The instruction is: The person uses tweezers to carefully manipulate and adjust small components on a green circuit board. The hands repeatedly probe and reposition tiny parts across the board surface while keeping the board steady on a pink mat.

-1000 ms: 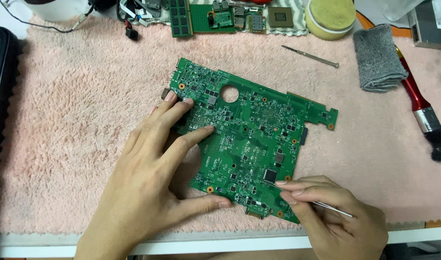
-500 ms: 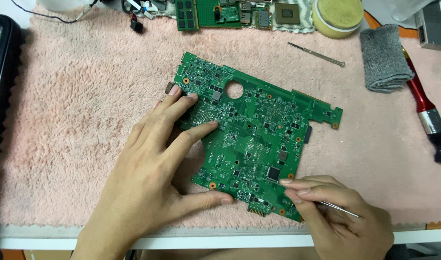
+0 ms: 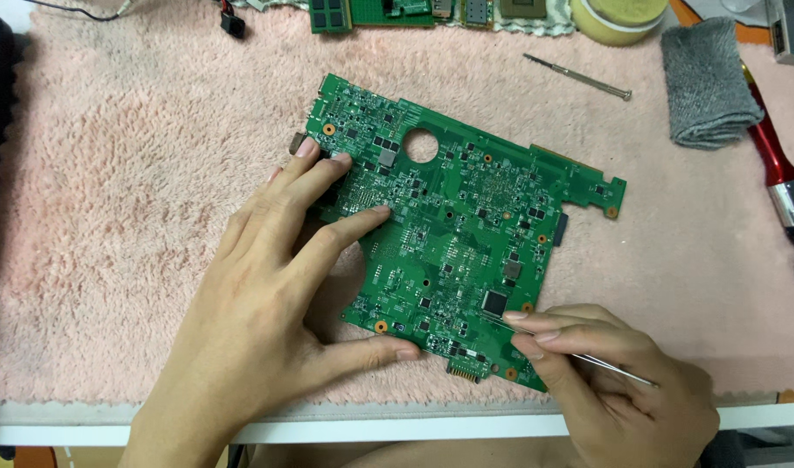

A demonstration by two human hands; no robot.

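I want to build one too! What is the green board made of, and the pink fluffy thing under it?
The green circuit board looks like rigid laminate with a glossy green coating: flat, stiff, with drilled holes and small soldered parts. The pink mat looks like soft fabric, probably a towel or fleece: fuzzy, matted pile. The thin tool in the right hand looks like shiny metal.

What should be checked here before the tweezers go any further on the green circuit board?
1. Green circuit board lies flat on the pink fleece mat: ok.
2. Left hand steadies the board, fingers on its left part, thumb at the near edge: ok.
3. Right hand has its grip shut on the thin metal tweezers: ok.
4. Tweezer tip touching a component: cannot tell, fingers hide it.
5. Loose screwdriver lies apart from the board: ok.
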